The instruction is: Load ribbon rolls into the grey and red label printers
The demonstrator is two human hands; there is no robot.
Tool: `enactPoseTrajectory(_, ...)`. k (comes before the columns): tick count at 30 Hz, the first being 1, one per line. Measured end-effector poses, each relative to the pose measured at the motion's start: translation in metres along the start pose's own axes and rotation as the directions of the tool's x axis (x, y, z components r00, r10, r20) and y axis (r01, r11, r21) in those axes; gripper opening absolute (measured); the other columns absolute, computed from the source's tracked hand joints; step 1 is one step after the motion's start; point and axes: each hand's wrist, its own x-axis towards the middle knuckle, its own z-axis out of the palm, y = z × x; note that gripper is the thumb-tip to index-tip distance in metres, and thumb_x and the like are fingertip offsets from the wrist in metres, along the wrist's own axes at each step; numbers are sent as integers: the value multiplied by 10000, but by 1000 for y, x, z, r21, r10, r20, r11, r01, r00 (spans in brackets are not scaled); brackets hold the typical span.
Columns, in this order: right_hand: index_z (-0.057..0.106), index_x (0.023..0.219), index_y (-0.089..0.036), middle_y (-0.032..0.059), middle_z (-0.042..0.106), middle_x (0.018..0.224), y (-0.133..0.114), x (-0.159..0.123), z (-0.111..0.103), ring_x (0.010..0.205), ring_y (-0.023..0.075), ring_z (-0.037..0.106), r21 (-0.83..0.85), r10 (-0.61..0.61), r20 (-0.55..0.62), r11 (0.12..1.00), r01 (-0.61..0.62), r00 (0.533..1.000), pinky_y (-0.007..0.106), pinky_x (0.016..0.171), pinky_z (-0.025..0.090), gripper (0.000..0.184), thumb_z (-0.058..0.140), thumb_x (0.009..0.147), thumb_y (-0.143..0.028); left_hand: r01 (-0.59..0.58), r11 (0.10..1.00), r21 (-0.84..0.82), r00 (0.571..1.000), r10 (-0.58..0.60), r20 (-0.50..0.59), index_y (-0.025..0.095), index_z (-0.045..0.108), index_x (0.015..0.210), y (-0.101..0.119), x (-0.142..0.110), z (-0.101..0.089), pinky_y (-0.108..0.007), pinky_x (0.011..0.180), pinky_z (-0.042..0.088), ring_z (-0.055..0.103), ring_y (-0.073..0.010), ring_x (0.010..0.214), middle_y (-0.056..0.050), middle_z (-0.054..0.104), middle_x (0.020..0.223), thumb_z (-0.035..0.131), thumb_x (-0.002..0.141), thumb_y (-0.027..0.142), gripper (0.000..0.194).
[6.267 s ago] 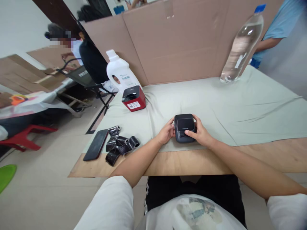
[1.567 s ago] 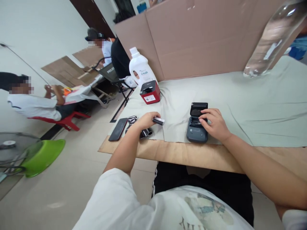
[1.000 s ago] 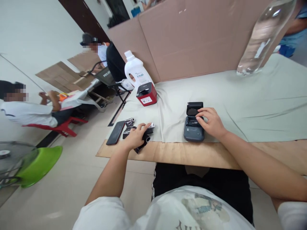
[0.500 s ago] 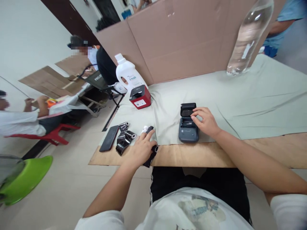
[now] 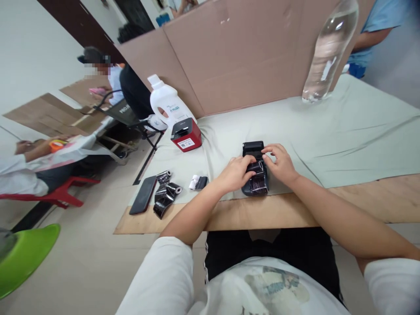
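A small black label printer [image 5: 253, 151] lies near the table's front edge with its lid raised. My left hand [image 5: 234, 174] is closed on a glossy black roll [image 5: 257, 178] whose loose strip drapes over the printer's body. My right hand [image 5: 278, 162] rests on the printer's right side, its fingertips touching the roll at the open bay. More black rolls [image 5: 166, 194] lie to the left beside a dark phone [image 5: 143, 201]. A small white and black roll [image 5: 197, 182] lies between them and the printer.
A red and black printer [image 5: 186, 134] and a white jug [image 5: 165, 103] stand at the back left. A clear water bottle [image 5: 324, 52] stands at the back right before a cardboard wall [image 5: 236, 57]. Other people sit at the left; one stands behind the wall.
My left hand has left the pile of rolls and carried a black roll right to the open printer. The white and black roll now lies on the cloth.
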Motion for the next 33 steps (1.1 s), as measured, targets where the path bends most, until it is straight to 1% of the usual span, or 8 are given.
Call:
enactPoseTrajectory(6,610,991,-232,100,635,1056,2,0,2,1034,258,578,2,4,27,1000,-4,1000,449,878,509,165,505,871,-274,66,997,-49,994,-70,-87,204,566,1142,-13,7,24,-453,983,390,547,-252,1065,-80,649,1100,567,878,226,265)
enactPoseTrajectory(11,594,1014,-223,107,621,1064,1,-1,4,1020,256,577,23,23,30,999,-24,999,434,842,521,185,493,864,-262,-13,989,-147,986,-13,-169,207,603,1149,-27,4,37,-446,1054,377,501,-249,1183,-98,611,1233,547,914,303,260)
enactPoseTrajectory(16,547,1096,-206,114,600,1084,4,-2,5,971,244,596,58,101,-38,993,-99,994,414,802,535,254,498,862,-291,-78,984,-162,972,39,-232,194,637,1153,-35,2,41,-452,1069,384,493,-242,1210,-118,573,1275,517,938,337,285)
enactPoseTrajectory(23,526,1133,-223,113,600,1154,9,-3,7,994,249,610,127,210,-3,970,-208,978,436,798,546,324,535,858,-393,-120,989,-91,965,94,-244,214,715,1016,-36,1,43,-443,1035,417,509,-231,1160,-96,604,1211,487,956,312,256)
enactPoseTrajectory(26,501,1212,-234,129,570,1279,8,-2,8,1119,267,584,223,256,33,940,-257,966,466,900,517,443,527,871,-516,-136,987,-85,942,102,-320,199,692,1014,-38,1,44,-428,1023,427,530,-220,1135,-100,595,1170,542,926,300,201)
enactPoseTrajectory(29,445,1306,-248,130,518,1390,6,0,6,1271,265,510,381,314,129,860,-339,941,477,1025,446,595,462,873,-657,-154,986,-64,912,117,-393,183,662,1038,-38,1,44,-414,1012,433,527,-224,1122,-105,563,1130,615,873,318,217)
enactPoseTrajectory(31,451,1303,-250,124,556,1354,2,1,4,1268,252,518,451,336,180,808,-381,925,474,1046,425,637,420,867,-714,-136,990,-26,878,109,-466,173,625,1107,-36,-1,41,-418,1006,434,507,-237,1123,-114,523,1131,652,836,350,324)
enactPoseTrajectory(33,494,1244,-239,106,653,1193,-2,2,1,1169,233,581,485,338,184,786,-384,923,462,1022,437,610,382,883,-717,-96,995,27,821,95,-563,167,565,1186,-33,-4,38,-436,1008,426,481,-252,1137,-125,485,1155,663,812,410,457)
